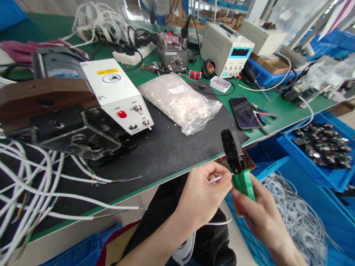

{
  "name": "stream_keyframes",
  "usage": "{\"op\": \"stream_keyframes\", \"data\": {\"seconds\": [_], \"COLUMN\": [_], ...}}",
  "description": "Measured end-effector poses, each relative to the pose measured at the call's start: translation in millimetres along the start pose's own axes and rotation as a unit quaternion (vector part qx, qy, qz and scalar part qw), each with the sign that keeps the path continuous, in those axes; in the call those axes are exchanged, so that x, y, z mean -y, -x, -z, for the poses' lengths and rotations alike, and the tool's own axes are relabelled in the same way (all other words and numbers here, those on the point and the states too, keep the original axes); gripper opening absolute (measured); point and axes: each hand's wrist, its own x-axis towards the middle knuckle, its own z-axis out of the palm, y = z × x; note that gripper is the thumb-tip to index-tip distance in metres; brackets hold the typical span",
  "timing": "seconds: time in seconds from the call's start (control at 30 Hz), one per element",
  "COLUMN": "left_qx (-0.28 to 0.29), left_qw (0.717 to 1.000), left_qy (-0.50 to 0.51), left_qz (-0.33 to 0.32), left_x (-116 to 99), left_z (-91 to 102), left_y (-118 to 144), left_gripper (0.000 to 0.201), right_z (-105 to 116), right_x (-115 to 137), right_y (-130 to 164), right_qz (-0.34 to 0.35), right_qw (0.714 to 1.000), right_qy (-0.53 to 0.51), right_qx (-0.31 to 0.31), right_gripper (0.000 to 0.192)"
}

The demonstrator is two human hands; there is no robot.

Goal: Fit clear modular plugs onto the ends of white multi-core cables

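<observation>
My left hand (205, 194) pinches a thin white cable (215, 179), its fingertips close to the tool in the other hand. Green-handled crimping pliers (244, 184) are gripped in my right hand (257, 207), their dark head (232, 149) pointing up and away from me. The two hands meet just off the table's front edge, above my lap. The cable's tip is hidden behind my left fingers. A coil of white cable (185, 251) hangs below my left wrist.
A stripping machine (116, 88) and stripped white cables (69, 195) occupy the left. Beyond the black mat lie a bag of small parts (180, 99), a phone (244, 112), a soldering station (174, 57) and a power supply (226, 48). Blue bins (294, 147) stand right.
</observation>
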Motion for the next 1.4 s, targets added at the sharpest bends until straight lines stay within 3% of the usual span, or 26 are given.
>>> {"op": "stream_keyframes", "data": {"seconds": [0.1,0.2,0.27,0.4,0.57,0.67,0.8,0.87,1.0,1.1,1.2,1.3,1.4], "left_qx": [-0.021,-0.042,-0.058,-0.106,-0.199,-0.242,-0.266,-0.266,-0.255,-0.241,-0.23,-0.208,-0.183], "left_qw": [1.0,0.998,0.996,0.989,0.965,0.946,0.935,0.935,0.938,0.943,0.949,0.959,0.968], "left_qy": [0.007,0.039,0.063,0.098,0.169,0.214,0.234,0.235,0.235,0.228,0.217,0.192,0.17], "left_qz": [0.004,0.009,0.002,-0.012,0.0,0.009,0.009,0.005,-0.004,-0.001,-0.004,-0.015,-0.015], "left_x": [-5.9,-10.4,-11.8,-10.6,-3.2,1.8,5.6,5.7,5.7,7.6,9.7,11.0,12.0], "left_z": [11.6,24.0,32.9,52.2,68.2,70.1,68.9,68.2,68.4,71.2,75.8,80.8,83.9], "left_y": [11.6,23.1,30.6,47.4,66.5,71.4,72.7,73.5,77.4,80.3,81.1,80.7,80.6], "left_gripper": [0.021,0.023,0.025,0.03,0.035,0.036,0.042,0.043,0.042,0.04,0.036,0.032,0.03], "right_z": [6.3,11.8,12.1,7.0,6.5,2.4,-24.9,-43.0,-68.2,-73.0,-68.0,-58.5,-52.8], "right_x": [-5.2,-6.9,-4.0,4.0,8.7,23.1,58.7,73.5,83.6,83.3,85.9,87.7,81.4], "right_y": [-19.6,-44.5,-59.2,-75.4,-75.8,-77.4,-105.8,-131.6,-177.2,-189.9,-182.9,-155.3,-109.3], "right_qz": [0.044,0.09,0.111,0.16,0.206,0.275,0.363,0.373,0.349,0.33,0.316,0.301,0.282], "right_qw": [0.993,0.956,0.919,0.818,0.737,0.693,0.696,0.689,0.682,0.695,0.727,0.775,0.852], "right_qy": [0.101,0.244,0.33,0.514,0.61,0.636,0.599,0.611,0.632,0.626,0.595,0.54,0.437], "right_qx": [-0.041,-0.135,-0.184,-0.204,-0.205,-0.199,-0.154,-0.116,-0.117,-0.126,-0.131,-0.13,-0.064], "right_gripper": [0.036,0.055,0.067,0.072,0.092,0.083,0.045,0.032,0.027,0.031,0.028,0.022,0.024]}}
